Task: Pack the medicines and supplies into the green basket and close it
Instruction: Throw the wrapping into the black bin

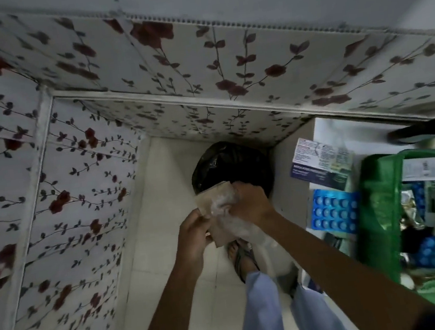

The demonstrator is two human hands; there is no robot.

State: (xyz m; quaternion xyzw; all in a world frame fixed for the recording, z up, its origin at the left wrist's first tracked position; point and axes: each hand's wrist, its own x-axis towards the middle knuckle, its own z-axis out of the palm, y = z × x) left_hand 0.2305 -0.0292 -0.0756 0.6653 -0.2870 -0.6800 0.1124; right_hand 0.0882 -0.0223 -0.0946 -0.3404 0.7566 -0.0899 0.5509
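My left hand (193, 235) and my right hand (250, 204) together hold a clear plastic bag with beige packets inside (220, 210), above the floor and just in front of a black-lined bin (231, 166). The green basket (382, 216) stands open on a white surface at the right, with blister packs, foil strips and a paper slip inside it. Beside the basket lie a blue blister pack (334, 211) and a white and blue medicine box (319, 161).
Flower-patterned panels (53, 210) wall in the left side and the back. My foot in a sandal (241, 257) stands on the pale tiled floor (162, 212) below the bag. A dark object (421, 132) lies at the far right edge.
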